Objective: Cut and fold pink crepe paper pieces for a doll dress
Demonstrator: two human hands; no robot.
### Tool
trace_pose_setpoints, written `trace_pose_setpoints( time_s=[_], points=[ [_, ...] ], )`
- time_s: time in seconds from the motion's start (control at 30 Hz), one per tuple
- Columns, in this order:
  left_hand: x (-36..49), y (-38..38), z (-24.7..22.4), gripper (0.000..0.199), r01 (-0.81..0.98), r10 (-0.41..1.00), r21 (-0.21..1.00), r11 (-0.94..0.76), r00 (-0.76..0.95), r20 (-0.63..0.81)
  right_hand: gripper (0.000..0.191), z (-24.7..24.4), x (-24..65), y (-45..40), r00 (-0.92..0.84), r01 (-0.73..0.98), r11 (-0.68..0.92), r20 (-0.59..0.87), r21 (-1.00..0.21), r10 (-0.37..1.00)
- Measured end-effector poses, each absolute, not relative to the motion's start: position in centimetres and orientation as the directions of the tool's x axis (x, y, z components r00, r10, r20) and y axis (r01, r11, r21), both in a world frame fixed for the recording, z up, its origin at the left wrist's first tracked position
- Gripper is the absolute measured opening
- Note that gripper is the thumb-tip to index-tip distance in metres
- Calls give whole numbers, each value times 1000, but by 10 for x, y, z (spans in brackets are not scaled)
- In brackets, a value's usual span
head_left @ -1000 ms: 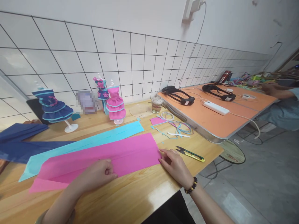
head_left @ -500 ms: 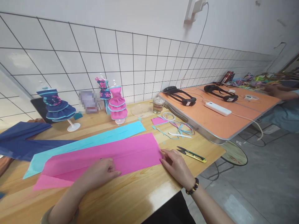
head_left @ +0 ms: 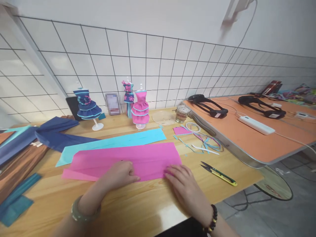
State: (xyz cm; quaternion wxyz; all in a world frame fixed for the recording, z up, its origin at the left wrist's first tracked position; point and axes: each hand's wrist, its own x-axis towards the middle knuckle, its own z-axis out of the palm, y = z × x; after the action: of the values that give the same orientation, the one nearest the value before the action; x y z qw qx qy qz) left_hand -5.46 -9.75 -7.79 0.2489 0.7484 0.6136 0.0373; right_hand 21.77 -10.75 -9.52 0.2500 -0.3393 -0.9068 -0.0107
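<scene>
A long pink cloth strip (head_left: 153,158) lies flat on the wooden table, its left end folded over. My left hand (head_left: 120,172) rests on the strip's near edge with the fingers curled in. What those fingers hold, if anything, is hidden. Fingers stretched out, my right hand (head_left: 181,181) lies over the strip's near right corner. Behind the pink cloth a light blue strip (head_left: 133,139) is laid out, partly covered by it. Yellow-and-black thread snips (head_left: 218,172) lie to the right of my right hand, apart from it.
Small dress stands, one with a pink dress (head_left: 140,108) and one with a navy dress (head_left: 87,105), stand along the wall. A glass (head_left: 182,114) stands near loose cords (head_left: 209,143). Navy cloth (head_left: 58,131) lies left. An orange table (head_left: 237,141) with black headsets (head_left: 209,107) adjoins at right.
My right hand has moved from the strip's right edge onto its near right corner, fingers now flatter. My left hand stays curled on the cloth. The view has swung left.
</scene>
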Motion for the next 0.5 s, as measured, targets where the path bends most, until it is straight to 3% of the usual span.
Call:
trace_pose_setpoints(
  time_s=[0.2,0.37,0.5],
  points=[
    [-54,-98,-78,38,896,936,422,-135,254,-241,40,-94,164,-131,-826,464,874,285,-142,486],
    [-55,-98,-79,38,900,938,410,-145,256,-232,54,-102,154,-137,-824,479,849,220,-223,522],
    [-56,-97,-80,37,892,936,427,-148,266,-231,55,-97,165,-137,-819,524,827,149,-203,555]
  ],
)
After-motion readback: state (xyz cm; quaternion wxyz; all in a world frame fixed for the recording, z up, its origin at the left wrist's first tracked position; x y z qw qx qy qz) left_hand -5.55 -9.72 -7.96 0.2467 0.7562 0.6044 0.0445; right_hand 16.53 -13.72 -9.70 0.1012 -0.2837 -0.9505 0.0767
